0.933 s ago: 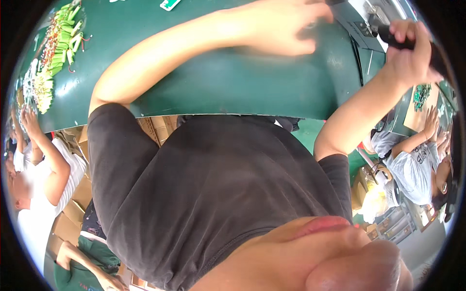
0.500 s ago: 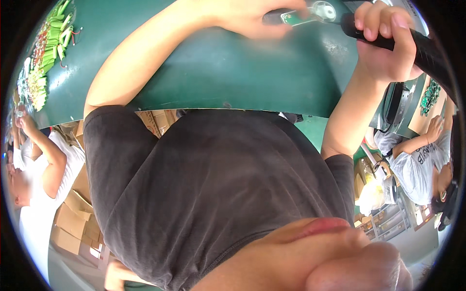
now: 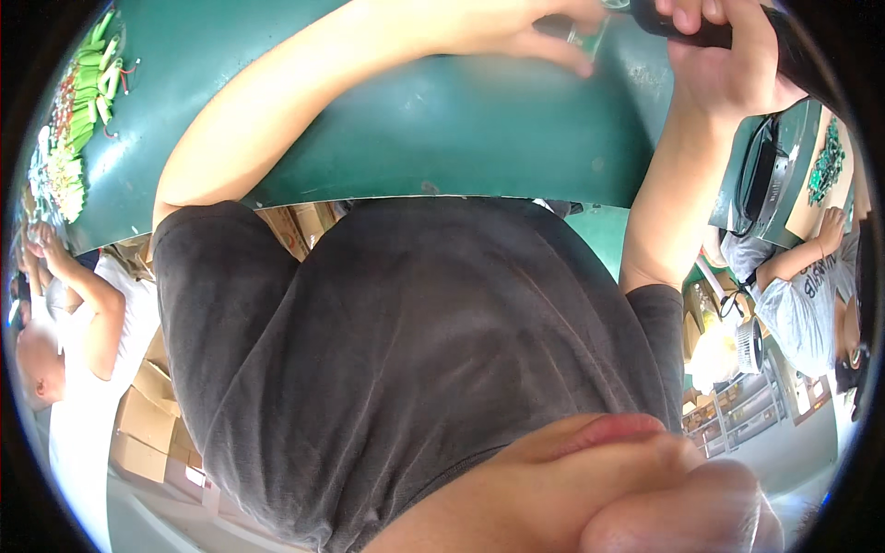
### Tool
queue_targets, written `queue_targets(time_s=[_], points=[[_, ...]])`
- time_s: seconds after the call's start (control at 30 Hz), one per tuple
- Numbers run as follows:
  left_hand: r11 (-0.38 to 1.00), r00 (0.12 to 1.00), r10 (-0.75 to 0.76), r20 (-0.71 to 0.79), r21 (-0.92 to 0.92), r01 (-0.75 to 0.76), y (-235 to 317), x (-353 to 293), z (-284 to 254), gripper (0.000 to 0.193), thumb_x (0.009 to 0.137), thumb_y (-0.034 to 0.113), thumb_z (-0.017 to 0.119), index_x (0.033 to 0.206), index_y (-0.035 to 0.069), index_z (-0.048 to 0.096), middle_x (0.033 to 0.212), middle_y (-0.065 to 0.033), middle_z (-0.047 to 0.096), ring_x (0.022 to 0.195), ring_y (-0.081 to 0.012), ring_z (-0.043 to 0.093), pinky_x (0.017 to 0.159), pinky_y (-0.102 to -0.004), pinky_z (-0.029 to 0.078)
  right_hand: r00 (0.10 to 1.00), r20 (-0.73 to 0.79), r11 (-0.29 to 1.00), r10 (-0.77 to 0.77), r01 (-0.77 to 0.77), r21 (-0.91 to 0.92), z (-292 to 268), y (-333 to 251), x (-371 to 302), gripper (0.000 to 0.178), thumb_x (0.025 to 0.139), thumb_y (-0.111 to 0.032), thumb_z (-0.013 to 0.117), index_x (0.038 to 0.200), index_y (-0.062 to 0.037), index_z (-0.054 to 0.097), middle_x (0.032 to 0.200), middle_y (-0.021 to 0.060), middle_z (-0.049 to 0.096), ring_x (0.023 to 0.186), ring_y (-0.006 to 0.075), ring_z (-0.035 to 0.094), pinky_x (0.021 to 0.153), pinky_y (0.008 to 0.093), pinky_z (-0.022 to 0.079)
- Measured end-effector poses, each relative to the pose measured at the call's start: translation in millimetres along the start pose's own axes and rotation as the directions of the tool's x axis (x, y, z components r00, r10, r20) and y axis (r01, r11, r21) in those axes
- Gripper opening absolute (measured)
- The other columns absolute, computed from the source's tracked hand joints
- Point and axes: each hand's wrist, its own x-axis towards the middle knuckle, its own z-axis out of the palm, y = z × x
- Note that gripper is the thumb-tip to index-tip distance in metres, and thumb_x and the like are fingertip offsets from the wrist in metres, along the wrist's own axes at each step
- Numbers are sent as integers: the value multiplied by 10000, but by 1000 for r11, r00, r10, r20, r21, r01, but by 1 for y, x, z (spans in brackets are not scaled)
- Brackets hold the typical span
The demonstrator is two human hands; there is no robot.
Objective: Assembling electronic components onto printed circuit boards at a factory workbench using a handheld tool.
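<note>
My left hand (image 3: 516, 28) reaches over the green tabletop with thumb and fingers closed around a small green circuit board (image 3: 588, 39). The board is blurred, and a clear round piece (image 3: 616, 4) beside it is cut off by the upper edge. To the right, my right hand (image 3: 733, 78) wraps round a thick black tool (image 3: 802, 60) that looks like an electric screwdriver. Its front end points left, close to the clear piece. Whether the two touch is cut off from view.
Green and white parts with thin wires (image 3: 88, 92) lie piled at the table's (image 3: 442, 129) left. On the right are a black case (image 3: 767, 180) and a heap of small green parts (image 3: 827, 166). One person sits at each side; cardboard boxes (image 3: 147, 424) stand below left.
Both my hands now sit higher in the picture, with the board and tool partly past the upper edge. My left hand has shifted right, nearer the tool.
</note>
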Motion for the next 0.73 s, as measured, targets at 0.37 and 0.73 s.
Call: queue_targets(time_s=[0.37, 0.73], points=[[999, 999, -35, 18, -38, 36, 3, 3, -2, 333, 745, 334, 852, 883, 51, 745, 1326, -229, 589, 1150, -389, 617, 960, -445, 525, 993, 66, 994, 101, -104, 41, 8, -6, 6, 429, 927, 31, 580, 1317, 5, 402, 655, 42, 496, 442, 111, 425, 453, 266, 410], [995, 992, -98, 73, 27, 97, 10, 12, -9, 379, 727, 360, 867, 933, 75, 727, 1364, -197, 573, 1202, -385, 617, 1004, -471, 508, 963, -168, 972, 211, -225, -70, 4, 0, -5, 485, 852, 34, 650, 1271, -3, 409, 696, 75, 565, 492, 120, 534, 470, 238, 424]])
